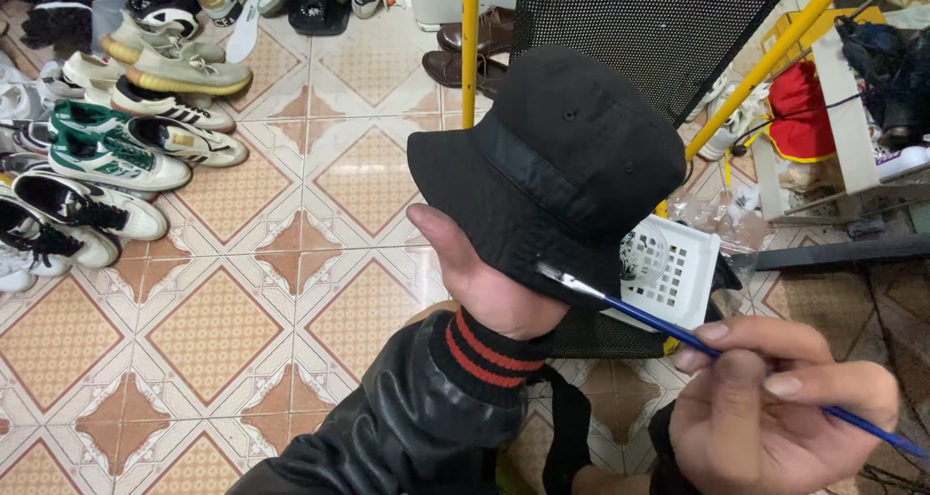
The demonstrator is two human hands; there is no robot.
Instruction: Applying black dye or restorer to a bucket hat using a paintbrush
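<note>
A black bucket hat (557,161) is held up in the middle of the head view. My left hand (480,282) grips its brim from below, thumb on the outside, the wrist in a black cuff with red stripes. At the lower right my right hand (775,413) pinches a thin paintbrush with a blue handle (668,330). The brush's metal ferrule and tip rest against the lower edge of the hat's brim.
Many sneakers (116,156) lie in rows on the patterned tile floor at the left. A white perforated plastic basket (683,272) sits just under the hat. Behind it are a black mesh panel (659,20), yellow poles (471,40) and brown leather shoes (465,54).
</note>
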